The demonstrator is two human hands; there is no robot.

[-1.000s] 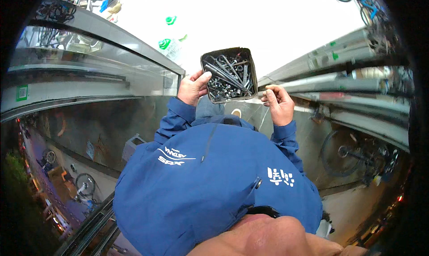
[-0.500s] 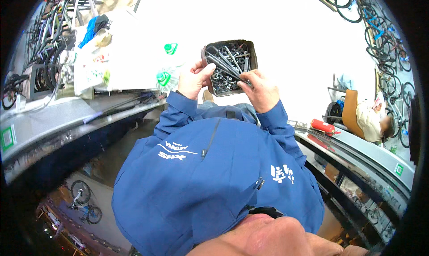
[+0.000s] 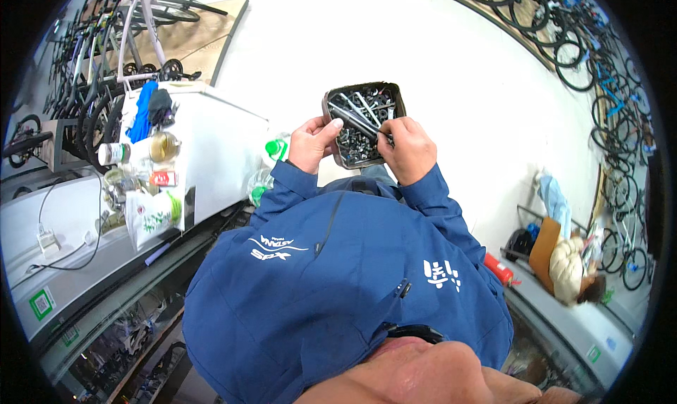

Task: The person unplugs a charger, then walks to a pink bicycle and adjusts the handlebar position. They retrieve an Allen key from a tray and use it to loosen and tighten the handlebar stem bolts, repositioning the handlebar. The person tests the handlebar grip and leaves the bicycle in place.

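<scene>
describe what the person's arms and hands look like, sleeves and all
The left hand and right hand are bare, beyond long blue sleeves. A thin dark band, perhaps a strap or lining, shows where the left one ends.

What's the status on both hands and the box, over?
Left hand holding box by its left side. Right hand over its right side, grip unclear. Small metal parts, long rods inside; right hand covers some.

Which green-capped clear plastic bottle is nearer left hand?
The upper bottle, level with the left hand; the other bottle sits lower, beside the left blue sleeve.
</scene>
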